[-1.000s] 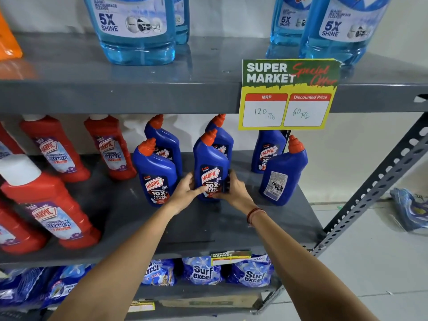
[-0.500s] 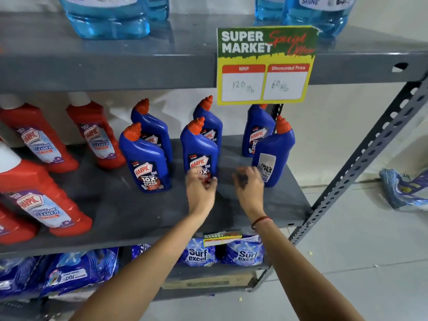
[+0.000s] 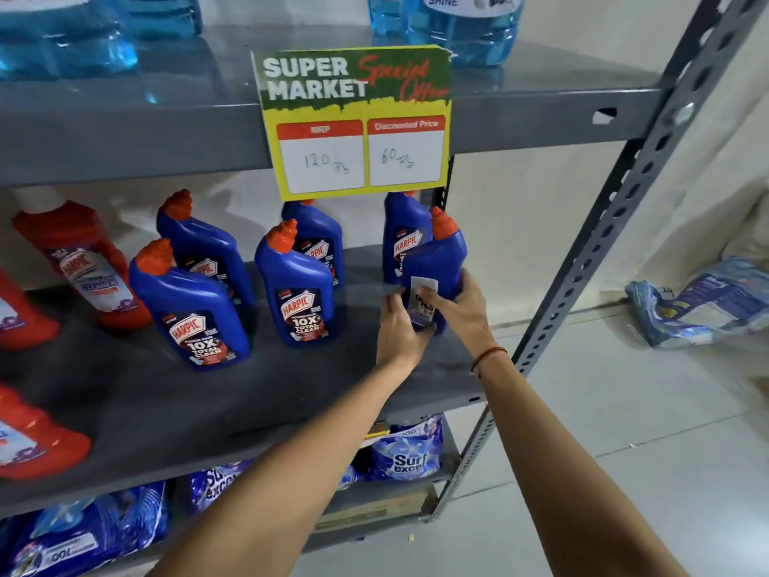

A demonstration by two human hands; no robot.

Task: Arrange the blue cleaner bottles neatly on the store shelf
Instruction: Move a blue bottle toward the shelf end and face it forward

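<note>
The middle shelf (image 3: pixel 249 410) of the grey rack carries 6 blue cleaner bottles with orange caps. 5 of them stand upright with the label to the front: the front-left bottle (image 3: pixel 195 310), one behind it (image 3: pixel 199 243), the front-middle bottle (image 3: pixel 297 293), one behind that (image 3: pixel 318 239), and a back-right bottle (image 3: pixel 401 235). The 6th, the turned bottle (image 3: pixel 437 260), stands at the right end of the shelf, just in front of the back-right bottle, and shows its back label with the white sticker. What is inside the blue bottles cannot be seen, because the plastic is not clear. On the left stand red cleaner bottles (image 3: pixel 83 260). The upper shelf holds clear bottles (image 3: pixel 457 31) filled with blue liquid, and a yellow price sign (image 3: pixel 353 122) hangs from its edge. The lowest shelf holds blue detergent bags (image 3: pixel 408 456).

The left hand (image 3: pixel 399 326) presses on the lower left side of the turned bottle, and the right hand (image 3: pixel 457 306) wraps around its right side, so both hands are grasping it. Half a second ago both hands were free, between the front-middle bottle and this one; 1 second ago they were holding the front-middle bottle, which now stands alone.
</note>
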